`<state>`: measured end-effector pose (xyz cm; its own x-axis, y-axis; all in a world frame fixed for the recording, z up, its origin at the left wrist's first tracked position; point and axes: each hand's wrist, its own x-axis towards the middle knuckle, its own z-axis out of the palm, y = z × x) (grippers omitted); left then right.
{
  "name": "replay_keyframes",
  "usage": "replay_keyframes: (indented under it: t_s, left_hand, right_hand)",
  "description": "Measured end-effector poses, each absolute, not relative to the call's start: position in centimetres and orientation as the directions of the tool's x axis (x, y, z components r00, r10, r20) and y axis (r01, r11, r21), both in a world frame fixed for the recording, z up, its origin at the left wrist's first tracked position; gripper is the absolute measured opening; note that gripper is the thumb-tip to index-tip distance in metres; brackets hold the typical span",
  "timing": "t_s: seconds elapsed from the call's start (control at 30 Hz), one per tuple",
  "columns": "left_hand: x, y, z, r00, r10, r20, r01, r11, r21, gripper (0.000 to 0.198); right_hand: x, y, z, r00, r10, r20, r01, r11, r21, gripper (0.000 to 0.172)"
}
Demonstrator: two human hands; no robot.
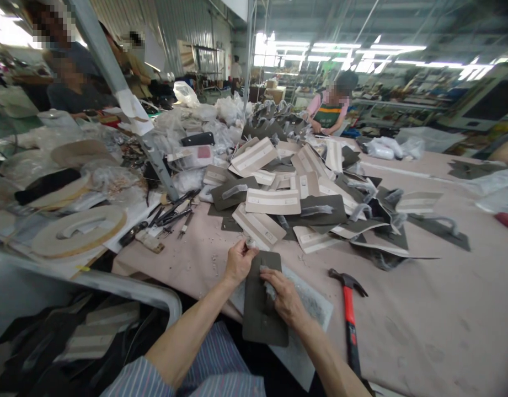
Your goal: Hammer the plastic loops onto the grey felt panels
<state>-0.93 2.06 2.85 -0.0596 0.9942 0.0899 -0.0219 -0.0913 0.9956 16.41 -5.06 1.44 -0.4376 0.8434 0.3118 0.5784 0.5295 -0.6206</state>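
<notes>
Bright, even light comes from the fluorescent tubes (340, 49) at upper centre and right of the frame, blown out to white glare there and in the upper left corner. The table (423, 320) carries only soft, faint shadows. The left hand (238, 263), right hand (285, 300) and grey panel (260, 322) at lower centre are sharp. The far background is smeared, and straight lines bow toward the edges.

Nothing written can be read here: no text, label, brand or number. The white paper (134, 113) taped to the grey post (105, 60) at the far left is blank or too blurred to tell. The cream strips (272, 201) piled on the table (423, 309) carry only tiny marks (not legible). The near dark piece (260, 314) and the red hammer (349, 314) on the right show no lettering.
</notes>
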Motion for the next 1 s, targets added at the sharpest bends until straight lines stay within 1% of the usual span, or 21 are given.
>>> replay_keyframes:
  t_s: [0.13, 0.23, 0.37, 0.43, 0.47, 0.53, 0.6, 0.63, 0.7, 0.77, 0.83, 0.87, 0.93, 1.0]
  left_hand:
    - [0.1, 2.5, 1.3, -0.002, 0.999, 0.041, -0.120, -0.041, 0.992, 0.021]
    - [0.9, 2.8, 0.2, 0.040, 0.999, 0.027, -0.189, -0.019, 0.982, 0.024]
    - [1.1, 2.8, -0.7, 0.081, 0.997, 0.019, -0.129, -0.009, 0.992, 0.021]
    - [1.0, 2.8, -0.8, 0.094, 0.996, 0.010, -0.094, -0.001, 0.996, 0.021]
    - [1.0, 2.8, -0.7, 0.100, 0.995, 0.008, -0.082, 0.000, 0.997, 0.021]
    - [0.9, 2.8, -0.6, 0.104, 0.995, 0.015, -0.056, -0.009, 0.998, 0.021]
    - [1.0, 2.7, -0.5, 0.095, 0.995, 0.028, -0.028, -0.025, 0.999, 0.019]
    - [1.0, 2.7, -0.5, 0.092, 0.995, 0.035, -0.015, -0.033, 0.999, 0.018]
    - [1.1, 2.7, -0.4, 0.097, 0.994, 0.042, 0.008, -0.043, 0.999, 0.016]
    - [1.1, 2.7, -0.4, 0.107, 0.993, 0.044, 0.026, -0.047, 0.999, 0.015]
    - [1.2, 2.7, -0.4, 0.111, 0.993, 0.045, 0.034, -0.050, 0.998, 0.015]
    - [1.2, 2.7, -0.4, 0.112, 0.993, 0.047, 0.035, -0.051, 0.998, 0.014]
    - [1.3, 2.8, -0.5, 0.121, 0.991, 0.052, 0.042, -0.057, 0.997, 0.013]
    - [1.3, 2.8, -0.6, 0.140, 0.988, 0.065, 0.067, -0.075, 0.995, 0.012]
  right_hand:
    - [15.5, -6.3, -0.1, -0.356, 0.872, 0.337, 0.604, 0.489, -0.629, 0.057]
    - [15.0, -6.8, -0.6, -0.303, 0.886, 0.352, 0.609, 0.464, -0.643, 0.063]
    - [14.7, -7.3, -0.6, -0.251, 0.915, 0.315, 0.619, 0.402, -0.674, 0.074]
    - [14.7, -7.7, -0.3, -0.225, 0.928, 0.297, 0.631, 0.371, -0.681, 0.075]
    - [14.7, -7.9, -0.1, -0.200, 0.935, 0.291, 0.646, 0.349, -0.679, 0.072]
    - [15.3, -8.5, 0.3, -0.116, 0.950, 0.289, 0.691, 0.286, -0.664, 0.058]
    - [17.0, -9.2, 0.7, 0.012, 0.952, 0.307, 0.747, 0.195, -0.635, 0.041]
    - [18.3, -9.7, 0.9, 0.084, 0.943, 0.321, 0.777, 0.140, -0.614, 0.036]
    - [21.6, -10.6, 1.1, 0.217, 0.909, 0.356, 0.839, 0.013, -0.545, 0.034]
    - [25.4, -11.8, 1.0, 0.322, 0.880, 0.350, 0.891, -0.156, -0.427, 0.041]
    - [28.9, -12.8, 0.6, 0.428, 0.863, 0.268, 0.889, -0.350, -0.295, 0.050]
    - [30.4, -13.2, 0.3, 0.481, 0.857, 0.187, 0.867, -0.433, -0.246, 0.054]
    - [32.6, -13.6, -0.2, 0.562, 0.826, -0.044, 0.801, -0.557, -0.219, 0.057]
    - [33.7, -13.4, -0.6, 0.569, 0.785, -0.244, 0.747, -0.618, -0.244, 0.054]
